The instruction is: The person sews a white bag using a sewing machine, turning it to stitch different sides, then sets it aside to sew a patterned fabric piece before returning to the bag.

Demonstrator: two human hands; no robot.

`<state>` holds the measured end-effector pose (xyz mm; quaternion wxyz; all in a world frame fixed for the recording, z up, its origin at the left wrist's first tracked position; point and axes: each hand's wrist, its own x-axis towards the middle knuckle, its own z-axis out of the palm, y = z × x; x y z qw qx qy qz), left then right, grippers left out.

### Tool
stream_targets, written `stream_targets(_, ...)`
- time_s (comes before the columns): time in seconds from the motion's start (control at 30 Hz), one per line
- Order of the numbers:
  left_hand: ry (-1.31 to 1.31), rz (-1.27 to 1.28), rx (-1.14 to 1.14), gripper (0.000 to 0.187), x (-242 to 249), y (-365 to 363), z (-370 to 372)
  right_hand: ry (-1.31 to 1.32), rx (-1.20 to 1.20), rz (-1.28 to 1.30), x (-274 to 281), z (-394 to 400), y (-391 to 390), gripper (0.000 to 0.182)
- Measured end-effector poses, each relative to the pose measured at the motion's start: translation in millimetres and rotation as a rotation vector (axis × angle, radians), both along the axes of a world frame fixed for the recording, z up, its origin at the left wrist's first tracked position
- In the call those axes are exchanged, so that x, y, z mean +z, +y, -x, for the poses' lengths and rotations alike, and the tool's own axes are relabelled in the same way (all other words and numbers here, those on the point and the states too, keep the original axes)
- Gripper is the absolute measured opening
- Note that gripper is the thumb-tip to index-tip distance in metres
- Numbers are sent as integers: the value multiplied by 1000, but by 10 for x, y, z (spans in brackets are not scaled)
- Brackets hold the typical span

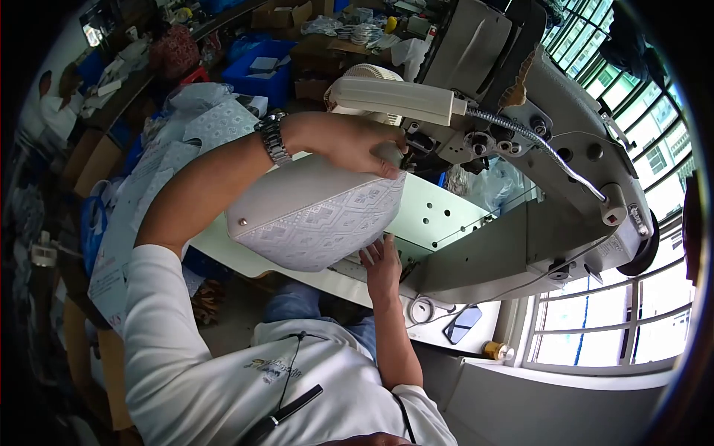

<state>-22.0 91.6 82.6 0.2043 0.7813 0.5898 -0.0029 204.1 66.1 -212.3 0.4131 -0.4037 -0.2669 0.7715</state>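
Observation:
A pale grey bag (327, 215) with an embossed geometric pattern and a small metal stud sits tilted at the sewing machine (476, 141). My left hand (357, 145), wearing a metal watch on the wrist, is closed over the bag's upper corner, right by the machine's presser foot area. Under the bag's lower right side is my right hand (383, 264), fingers stretched upward, fingertips close to the bag's edge and the machine bed. The needle itself is hidden behind the machine head and my left hand.
A white lamp (394, 97) on a flexible metal neck hangs over the work. On the right shelf lie a phone (462, 325) and a spool (497, 351). Patterned sheets (216, 123) and a blue crate (260, 74) stand left; another person (172, 48) is behind.

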Motion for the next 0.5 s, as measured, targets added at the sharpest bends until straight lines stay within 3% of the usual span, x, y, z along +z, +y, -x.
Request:
stream_targets(0.07, -174, -77, 30, 73, -183, -40, 22, 40, 63, -9, -16, -11, -106, 64)
stream_targets(0.13, -153, -147, 65, 75, -212, -157, -72, 97, 248, 6, 28, -21, -187, 67)
stream_targets(0.23, -142, -298, 105, 77, -350, -269, -150, 110, 331, -117, -114, -65, -271, 63)
stream_targets(0.37, -133, -409, 203, 77, -414, -356, -305, 50, 220, -136, 27, -180, -357, 56)
stream_targets(0.5, -93, -334, 275, 78, -339, -294, -364, 61, 287, -65, 65, -308, -315, 57)
